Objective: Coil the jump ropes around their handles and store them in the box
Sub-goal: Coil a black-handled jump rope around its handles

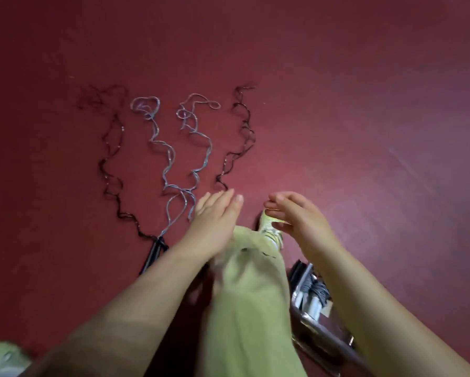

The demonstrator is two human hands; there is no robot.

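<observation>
Four wavy jump ropes, two thin black cords (111, 159) outside two silvery grey cords (168, 159), lie on the dark red floor (364, 104) at centre left. The left hand (214, 213) and right hand (299, 213) hover empty, fingers relaxed. The clear plastic box (310, 295) sits lower right, holding coiled ropes. No writing is legible.
</observation>
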